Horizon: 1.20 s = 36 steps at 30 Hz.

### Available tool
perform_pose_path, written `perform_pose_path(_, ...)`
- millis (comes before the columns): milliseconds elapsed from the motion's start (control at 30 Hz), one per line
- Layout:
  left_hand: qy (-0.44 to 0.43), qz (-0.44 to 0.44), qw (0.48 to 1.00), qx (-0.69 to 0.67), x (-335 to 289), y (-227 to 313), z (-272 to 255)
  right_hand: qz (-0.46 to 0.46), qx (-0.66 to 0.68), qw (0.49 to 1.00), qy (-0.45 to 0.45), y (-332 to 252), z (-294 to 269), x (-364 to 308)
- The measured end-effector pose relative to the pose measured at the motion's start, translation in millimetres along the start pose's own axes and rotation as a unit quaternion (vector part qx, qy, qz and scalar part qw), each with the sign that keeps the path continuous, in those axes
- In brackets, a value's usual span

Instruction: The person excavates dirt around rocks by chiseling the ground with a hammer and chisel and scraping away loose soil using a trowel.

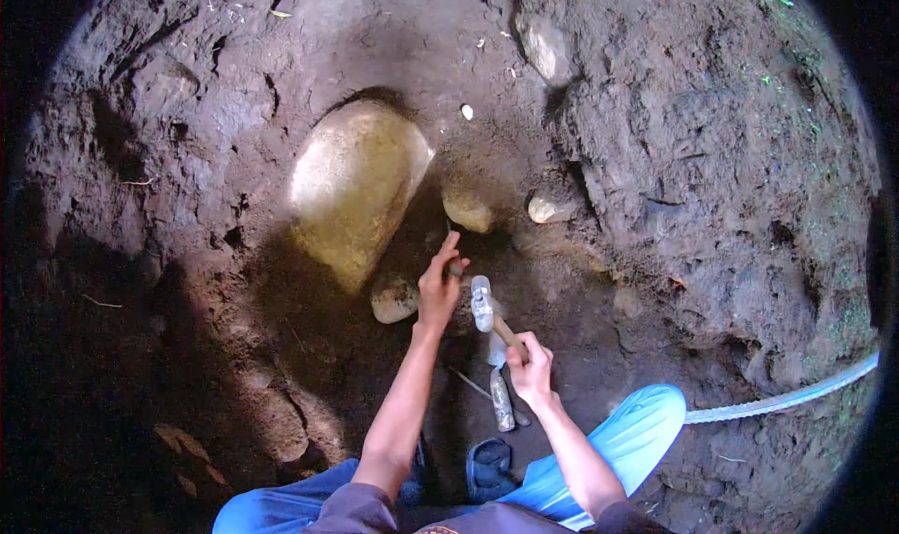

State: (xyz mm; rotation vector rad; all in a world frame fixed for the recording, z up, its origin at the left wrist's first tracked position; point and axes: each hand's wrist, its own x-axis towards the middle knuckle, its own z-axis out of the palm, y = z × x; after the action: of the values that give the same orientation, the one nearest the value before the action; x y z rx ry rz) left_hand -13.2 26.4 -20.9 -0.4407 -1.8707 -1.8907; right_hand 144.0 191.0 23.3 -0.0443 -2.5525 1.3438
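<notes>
With the left hand pinching a chisel at frame centre and the right hand clenched on the hammer, those fingers could have been struck by a glancing blow.

Dim, purple-tinted pit with one sunlit patch on the large stone, black fisheye vignette at the corners.

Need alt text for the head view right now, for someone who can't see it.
Seen from above, a person crouched in a dirt pit grips a hammer in the right hand, while the left hand holds a thin tool against the soil. A large pale boulder and smaller stones are embedded in the earth ahead.
</notes>
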Motion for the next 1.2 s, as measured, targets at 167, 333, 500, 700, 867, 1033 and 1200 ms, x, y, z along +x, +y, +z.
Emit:
perform_pose_path(167,-0.046,-0.001,0.998,0.046,1.8,1.1,-15.4,-0.127,-0.015,0.992,0.019,-25.0,-7.8,8.0)
perform_pose_path(333,-0.06,0.049,0.993,0.09,9.9,3.6,-14.5,0.0,-0.117,0.992,-0.041,-11.1,8.8,10.7)
perform_pose_path(500,-0.077,0.03,0.99,0.113,4.4,-9.0,-25.4,-0.192,-0.07,0.979,-0.018,-31.2,-2.2,13.1)
perform_pose_path(700,-0.017,0.022,0.998,0.061,19.2,-0.1,-21.8,-0.152,-0.065,0.986,0.002,-13.7,1.6,2.1)
perform_pose_path(867,-0.046,0.048,0.992,0.104,13.7,6.3,-14.3,-0.125,-0.051,0.991,0.019,-3.3,-1.1,7.7)
perform_pose_path(1033,-0.037,0.057,0.991,0.114,13.7,9.6,-14.8,-0.081,-0.03,0.996,0.003,-5.6,-5.1,5.8)
perform_pose_path(1200,-0.046,0.069,0.988,0.131,10.8,3.4,-17.7,-0.098,-0.016,0.995,0.02,-9.4,-0.8,5.8)
